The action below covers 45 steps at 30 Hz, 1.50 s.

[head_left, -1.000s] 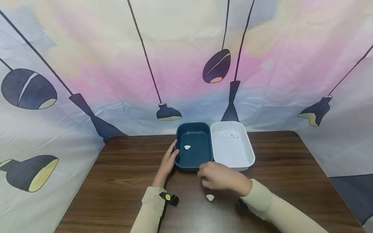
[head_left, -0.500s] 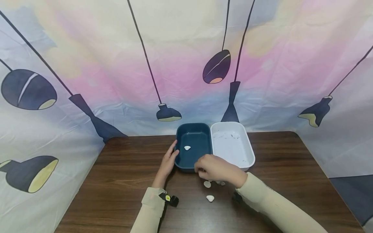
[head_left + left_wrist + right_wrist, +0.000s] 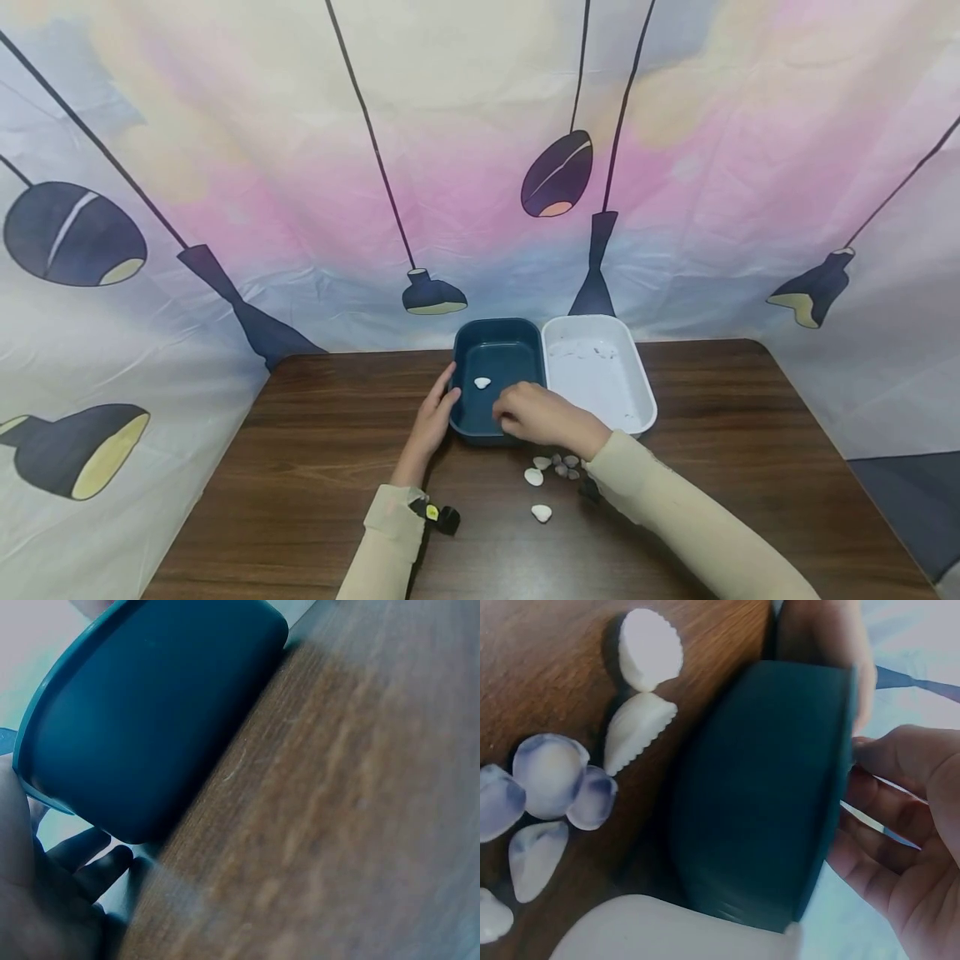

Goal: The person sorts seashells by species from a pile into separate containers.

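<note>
My left hand [image 3: 431, 417] rests against the left side of the teal tray [image 3: 498, 421], thumb at its rim and fingers along the outer wall. In the left wrist view, fingers [image 3: 105, 874] lie loosely beside that wall. My right hand [image 3: 547, 417] is over the tray's near right part, thumb and fingertips pinched together; the seashell between them is mostly hidden behind the rim in the right wrist view. One white seashell [image 3: 482, 383] lies inside the tray. On the table near its front are white ribbed shells [image 3: 651, 651] and several purplish shells [image 3: 551, 776].
A white tray [image 3: 641, 392] stands against the teal tray's right side, with small dark specks inside. Another white shell [image 3: 542, 513] lies closer on the brown wooden table [image 3: 315, 500]. A cloth printed with lamps [image 3: 435, 293] hangs behind the table.
My right hand has moved from over the shells on the table, away and slightly left, to over the teal tray, uncovering the shells. My left hand has stayed in place.
</note>
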{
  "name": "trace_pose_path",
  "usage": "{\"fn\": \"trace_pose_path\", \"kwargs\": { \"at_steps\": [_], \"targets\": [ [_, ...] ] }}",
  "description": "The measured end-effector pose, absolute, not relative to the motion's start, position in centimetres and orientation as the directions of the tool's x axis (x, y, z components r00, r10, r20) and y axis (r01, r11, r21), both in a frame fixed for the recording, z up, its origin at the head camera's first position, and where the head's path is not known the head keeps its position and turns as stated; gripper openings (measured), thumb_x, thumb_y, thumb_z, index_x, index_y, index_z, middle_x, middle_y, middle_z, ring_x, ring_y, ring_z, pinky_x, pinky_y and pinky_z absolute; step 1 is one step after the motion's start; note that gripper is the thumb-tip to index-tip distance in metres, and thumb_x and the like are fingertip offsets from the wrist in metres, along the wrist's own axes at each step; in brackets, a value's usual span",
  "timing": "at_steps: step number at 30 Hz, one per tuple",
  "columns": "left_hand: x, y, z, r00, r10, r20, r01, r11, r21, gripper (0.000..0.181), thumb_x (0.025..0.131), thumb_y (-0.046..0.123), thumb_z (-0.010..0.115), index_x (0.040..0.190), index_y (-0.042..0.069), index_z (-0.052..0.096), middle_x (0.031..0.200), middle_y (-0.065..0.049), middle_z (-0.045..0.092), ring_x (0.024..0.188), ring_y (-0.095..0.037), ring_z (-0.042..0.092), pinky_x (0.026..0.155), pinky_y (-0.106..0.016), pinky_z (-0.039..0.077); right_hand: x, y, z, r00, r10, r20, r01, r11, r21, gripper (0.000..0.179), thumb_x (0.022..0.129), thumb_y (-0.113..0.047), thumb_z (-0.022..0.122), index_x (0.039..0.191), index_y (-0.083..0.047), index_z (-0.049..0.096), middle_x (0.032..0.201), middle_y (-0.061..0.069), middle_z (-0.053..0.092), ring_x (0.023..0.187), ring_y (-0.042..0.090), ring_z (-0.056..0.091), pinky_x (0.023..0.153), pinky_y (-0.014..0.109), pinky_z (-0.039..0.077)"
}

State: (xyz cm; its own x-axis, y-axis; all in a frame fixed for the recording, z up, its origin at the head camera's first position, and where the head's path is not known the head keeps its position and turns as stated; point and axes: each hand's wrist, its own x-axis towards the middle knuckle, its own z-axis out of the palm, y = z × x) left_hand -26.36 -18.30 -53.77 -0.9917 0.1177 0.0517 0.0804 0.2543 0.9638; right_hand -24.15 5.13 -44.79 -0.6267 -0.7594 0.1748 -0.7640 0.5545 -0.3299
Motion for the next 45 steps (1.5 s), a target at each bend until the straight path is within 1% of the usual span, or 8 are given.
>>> {"fn": "trace_pose_path", "kwargs": {
  "at_steps": [9,15,18,22,29,34,38,45],
  "targets": [
    [-24.6,-17.8,-50.2,-0.989,0.142,0.027,0.064,0.262,0.963,0.055,0.114,0.018,0.047,0.165,0.006,0.034,0.171,-0.021,0.026,0.158,-0.044,0.021,0.123,-0.067,0.020,-25.8,4.1,-46.6,-0.665,-0.725,0.180,-0.737,0.596,-0.320,0.014,0.096,-0.005,0.069,0.092,-0.008,0.082,0.083,0.001,0.074,0.072,0.010,0.062,0.071,0.029,0.057],
    [-24.4,-17.7,-50.1,-0.989,0.144,0.042,0.073,0.218,0.973,0.055,0.114,0.018,0.047,0.165,0.007,0.034,0.172,-0.019,0.025,0.159,-0.042,0.019,0.124,-0.066,0.017,-26.6,3.6,-47.2,-0.704,-0.698,0.132,-0.694,0.637,-0.335,0.019,0.096,-0.005,0.068,0.080,-0.011,0.076,0.065,-0.004,0.061,0.058,0.008,0.048,0.057,0.025,0.045],
    [-24.5,-17.7,-50.6,-0.990,0.136,0.046,0.072,0.200,0.977,0.054,0.114,0.018,0.046,0.166,0.009,0.034,0.173,-0.017,0.024,0.160,-0.040,0.017,0.125,-0.065,0.015,-26.9,3.4,-47.4,-0.730,-0.676,0.102,-0.662,0.662,-0.352,0.020,0.096,-0.005,0.068,0.079,-0.011,0.075,0.061,-0.006,0.055,0.055,0.009,0.046,0.054,0.025,0.042],
    [-24.9,-17.6,-51.5,-0.991,0.121,0.050,0.074,0.202,0.977,0.054,0.114,0.019,0.044,0.166,0.010,0.033,0.173,-0.017,0.024,0.160,-0.040,0.017,0.125,-0.065,0.014,-27.2,3.3,-47.8,-0.771,-0.634,0.057,-0.605,0.702,-0.375,0.018,0.096,-0.005,0.069,0.080,-0.010,0.076,0.063,-0.005,0.057,0.057,0.011,0.049,0.056,0.027,0.046],
    [-26.3,-18.3,-54.1,-0.989,0.122,0.082,0.110,0.245,0.963,0.055,0.114,0.028,0.047,0.167,0.020,0.035,0.173,-0.010,0.028,0.159,-0.036,0.022,0.124,-0.065,0.020,-27.8,3.2,-48.3,-0.817,-0.576,0.011,-0.539,0.757,-0.368,0.022,0.098,-0.009,0.069,0.076,-0.010,0.071,0.068,-0.001,0.058,0.062,0.015,0.052,0.062,0.033,0.050],
    [-26.5,-18.4,-54.1,-0.989,0.122,0.080,0.109,0.256,0.960,0.055,0.114,0.028,0.047,0.167,0.020,0.036,0.173,-0.010,0.028,0.159,-0.037,0.022,0.123,-0.066,0.021,-28.1,3.2,-48.5,-0.826,-0.563,0.002,-0.529,0.775,-0.345,0.012,0.099,-0.012,0.070,0.093,-0.005,0.077,0.087,0.006,0.068,0.078,0.017,0.058,0.075,0.038,0.055],
    [-26.6,-18.4,-54.1,-0.990,0.116,0.080,0.108,0.261,0.959,0.054,0.114,0.027,0.048,0.166,0.020,0.036,0.173,-0.010,0.029,0.159,-0.036,0.023,0.124,-0.065,0.021,-28.3,3.1,-48.6,-0.827,-0.562,-0.014,-0.532,0.789,-0.308,0.016,0.099,-0.015,0.071,0.108,-0.004,0.079,0.101,0.009,0.072,0.087,0.018,0.062,0.083,0.040,0.057],
    [-26.5,-18.3,-54.1,-0.992,0.109,0.065,0.092,0.268,0.959,0.054,0.114,0.026,0.048,0.166,0.021,0.036,0.172,-0.010,0.029,0.159,-0.036,0.023,0.124,-0.065,0.021,-28.1,2.9,-48.8,-0.819,-0.573,-0.036,-0.546,0.796,-0.259,0.009,0.099,-0.017,0.071,0.098,-0.009,0.074,0.086,0.002,0.064,0.079,0.018,0.057,0.073,0.037,0.053]
  ]
}}
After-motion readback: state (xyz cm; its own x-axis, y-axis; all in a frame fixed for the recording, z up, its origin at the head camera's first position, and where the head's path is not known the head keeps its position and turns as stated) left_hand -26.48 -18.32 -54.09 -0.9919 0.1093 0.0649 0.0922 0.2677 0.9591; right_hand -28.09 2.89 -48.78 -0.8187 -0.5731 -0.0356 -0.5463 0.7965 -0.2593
